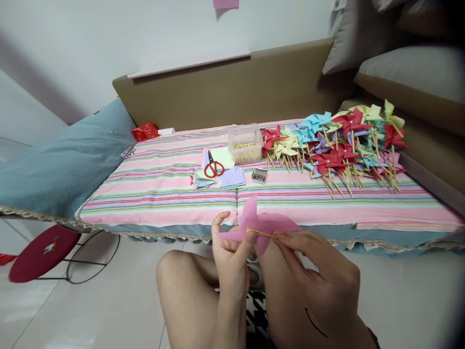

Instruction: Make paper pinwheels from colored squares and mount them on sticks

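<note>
A pink paper pinwheel (267,223) is held up above my knees, its back turned toward me. My left hand (232,249) grips it near the centre, with the thumb pressed at the end of a thin wooden stick (262,233). The other end of that stick is pinched between the thumb and fingers of my right hand (316,271). The stick lies across the back of the pinwheel; how the two are joined is hidden under my left thumb.
On the striped sofa cover (163,194) lie red-handled scissors (213,169), paper squares (232,177), a small box of metal pins (259,176), a clear tub of sticks (245,145) and a pile of finished pinwheels (337,145). A red stool (43,254) stands at left.
</note>
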The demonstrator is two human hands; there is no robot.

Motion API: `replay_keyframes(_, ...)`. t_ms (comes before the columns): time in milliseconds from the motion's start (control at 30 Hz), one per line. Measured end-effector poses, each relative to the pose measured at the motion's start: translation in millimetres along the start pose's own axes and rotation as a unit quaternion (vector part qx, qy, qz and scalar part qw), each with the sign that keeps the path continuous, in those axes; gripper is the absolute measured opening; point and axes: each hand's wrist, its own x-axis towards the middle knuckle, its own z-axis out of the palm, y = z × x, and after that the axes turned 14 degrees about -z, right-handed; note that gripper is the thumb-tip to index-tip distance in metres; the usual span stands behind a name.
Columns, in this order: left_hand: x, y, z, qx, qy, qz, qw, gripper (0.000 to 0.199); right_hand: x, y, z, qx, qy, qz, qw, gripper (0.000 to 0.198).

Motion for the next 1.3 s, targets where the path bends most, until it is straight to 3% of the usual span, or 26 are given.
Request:
replay_keyframes(267, -1.9, 0.2, 4.1, 0.012, 0.047, 0.018, 0.999, 0.062, 0.0, -1.7, 0.4, -0.011, 0.000, -0.007, 1.000, 0.025)
replay_keyframes(567, 0.8, -0.2, -1.8, 0.037, 0.036, 0.017, 0.999, 0.058, 0.3, -2.4, 1.0, -0.007, -0.001, -0.030, 1.000, 0.025)
replay_keyframes(900, -1.6, -0.4, 2.7, 0.057, 0.088, 0.046, 0.993, 0.056, -0.3, -0.7, 2.6, -0.033, -0.013, -0.001, 0.999, 0.017)
replay_keyframes(1000, -1.1, -2.1, 4.2, 0.070, 0.109, 0.056, 0.990, 0.054, 3.3, -1.0, 3.1, -0.036, -0.039, 0.051, 0.997, 0.010)
replay_keyframes(1100, 0.5, -5.8, 2.8, 0.081, 0.110, 0.064, 0.989, 0.052, 5.5, -1.4, 5.8, -0.002, -0.059, 0.151, 0.987, 0.004)
replay_keyframes(1300, 2.2, -13.4, -3.7, 0.080, 0.066, 0.065, 0.992, 0.053, 6.9, -0.8, 14.7, 0.020, -0.027, 0.275, 0.961, 0.025)
